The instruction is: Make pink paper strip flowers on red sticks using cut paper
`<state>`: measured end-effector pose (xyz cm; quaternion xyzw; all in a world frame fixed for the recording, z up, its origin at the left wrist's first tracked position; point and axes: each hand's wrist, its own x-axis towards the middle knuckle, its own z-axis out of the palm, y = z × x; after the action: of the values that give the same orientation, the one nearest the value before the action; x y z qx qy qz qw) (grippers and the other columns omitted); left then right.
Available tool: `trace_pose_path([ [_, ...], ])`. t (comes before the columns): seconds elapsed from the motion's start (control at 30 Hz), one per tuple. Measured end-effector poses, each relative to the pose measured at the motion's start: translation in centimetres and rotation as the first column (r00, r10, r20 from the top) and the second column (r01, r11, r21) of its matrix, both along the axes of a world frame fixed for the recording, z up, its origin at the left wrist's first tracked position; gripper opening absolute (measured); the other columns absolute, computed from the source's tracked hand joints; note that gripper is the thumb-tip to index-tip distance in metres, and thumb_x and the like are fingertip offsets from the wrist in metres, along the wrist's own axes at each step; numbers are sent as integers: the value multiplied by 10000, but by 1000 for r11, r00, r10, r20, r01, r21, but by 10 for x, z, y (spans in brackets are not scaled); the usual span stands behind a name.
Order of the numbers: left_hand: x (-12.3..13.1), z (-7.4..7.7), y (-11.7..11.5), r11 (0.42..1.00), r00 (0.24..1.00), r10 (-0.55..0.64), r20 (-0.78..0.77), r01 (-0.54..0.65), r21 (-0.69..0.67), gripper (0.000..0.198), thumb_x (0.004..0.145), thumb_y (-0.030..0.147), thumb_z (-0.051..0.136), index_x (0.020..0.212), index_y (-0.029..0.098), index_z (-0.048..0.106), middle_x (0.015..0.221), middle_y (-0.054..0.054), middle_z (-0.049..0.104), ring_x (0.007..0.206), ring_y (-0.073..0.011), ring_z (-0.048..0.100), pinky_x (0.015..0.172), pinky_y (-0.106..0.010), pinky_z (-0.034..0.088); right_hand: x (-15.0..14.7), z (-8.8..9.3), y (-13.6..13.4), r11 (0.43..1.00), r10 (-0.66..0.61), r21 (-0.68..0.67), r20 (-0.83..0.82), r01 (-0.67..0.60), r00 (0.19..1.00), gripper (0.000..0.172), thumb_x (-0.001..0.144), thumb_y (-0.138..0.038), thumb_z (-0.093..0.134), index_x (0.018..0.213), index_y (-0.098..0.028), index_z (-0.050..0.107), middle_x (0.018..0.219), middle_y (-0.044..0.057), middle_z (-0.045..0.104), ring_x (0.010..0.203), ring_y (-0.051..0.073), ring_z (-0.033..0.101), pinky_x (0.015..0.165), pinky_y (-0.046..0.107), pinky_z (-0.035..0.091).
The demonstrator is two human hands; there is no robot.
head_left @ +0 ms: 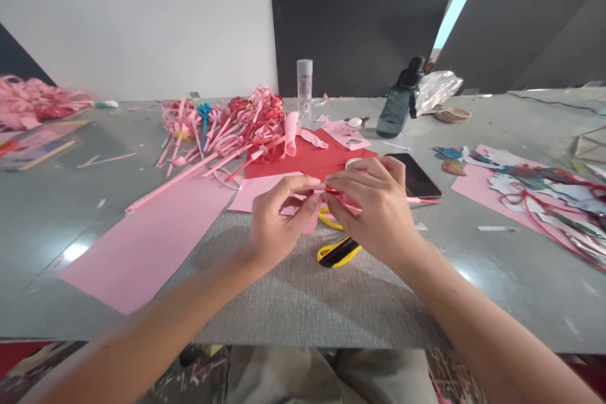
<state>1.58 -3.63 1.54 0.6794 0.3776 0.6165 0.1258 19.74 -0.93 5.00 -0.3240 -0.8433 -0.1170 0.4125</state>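
Note:
My left hand and my right hand meet over the middle of the table, fingertips pinched together. Between them is a thin rolled paper stick, pink and red, whose end sticks out past my right hand. Its middle is mostly covered by my fingers. Just below the hands a yellow and black utility knife lies on the table, with a yellow loop-shaped handle close above it. Pink paper and a red sheet lie under and behind my hands.
Pink and red paper-strip flowers are heaped at the back left. A long pink sheet lies at left. A phone, a dark bottle and a clear tube stand or lie beyond. Paper cutouts with red cord are at right.

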Motion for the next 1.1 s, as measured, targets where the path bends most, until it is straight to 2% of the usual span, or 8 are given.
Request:
trace_pose_path([
  [0.3, 2, 1, -2, 998, 997, -53, 58, 55, -29, 236, 928, 151, 717, 1152, 223, 693, 1025, -36, 780, 925, -142, 760, 766, -218, 641, 0, 2, 2, 998, 45, -40, -29, -46, 999, 97, 948, -267, 705, 860, -231, 727, 876, -23, 813, 937, 222, 687, 981, 452, 329],
  [0.43, 4, 4, -3, 991, 987, -111, 117, 118, -62, 214, 926, 188, 721, 1135, 208, 682, 1044, -56, 760, 894, -137, 735, 759, -230, 642, 0, 2, 2, 998, 49, -24, -38, -50, 998, 105, 957, -268, 691, 858, -243, 714, 863, -38, 807, 924, 206, 685, 979, 441, 332],
  [0.53, 6, 5, -3, 981, 971, -140, 193, 163, -108, 188, 918, 227, 739, 1091, 202, 670, 988, -51, 750, 849, -132, 724, 721, -223, 637, 0, 2, 2, 999, 51, -3, -37, -52, 998, 102, 957, -241, 681, 858, -251, 705, 873, -42, 808, 927, 204, 685, 988, 440, 333],
  [0.63, 6, 4, -1, 978, 964, -114, 242, 151, -141, 177, 903, 261, 765, 1037, 203, 666, 904, -36, 745, 806, -135, 729, 673, -214, 628, 0, 1, 3, 999, 48, 9, -32, -48, 998, 91, 953, -245, 688, 867, -268, 706, 891, -46, 812, 945, 209, 682, 997, 444, 334],
  [0.83, 5, 4, 1, 986, 973, -90, 211, 117, -119, 153, 904, 250, 769, 1003, 201, 662, 882, -28, 748, 791, -131, 731, 688, -220, 626, 2, -1, 3, 999, 37, 32, -44, -36, 998, 96, 957, -293, 703, 865, -266, 712, 909, -41, 816, 983, 224, 678, 1000, 463, 321],
  [0.97, 3, 4, 1, 991, 981, -87, 175, 104, -90, 134, 919, 232, 753, 1014, 207, 662, 876, -26, 750, 807, -139, 737, 681, -228, 626, 4, 2, 0, 999, 49, -12, -12, -49, 999, 44, 953, -280, 699, 932, -259, 731, 983, -24, 821, 1026, 246, 668, 1012, 486, 307],
  [1.1, 2, 2, 0, 992, 984, -103, 147, 113, -60, 150, 919, 215, 755, 1037, 210, 664, 915, -29, 761, 838, -143, 745, 728, -244, 633, 3, 3, 0, 997, 61, -44, 18, -60, 998, 89, 981, -263, 658, 926, -246, 727, 947, -26, 813, 997, 230, 665, 997, 479, 311],
])
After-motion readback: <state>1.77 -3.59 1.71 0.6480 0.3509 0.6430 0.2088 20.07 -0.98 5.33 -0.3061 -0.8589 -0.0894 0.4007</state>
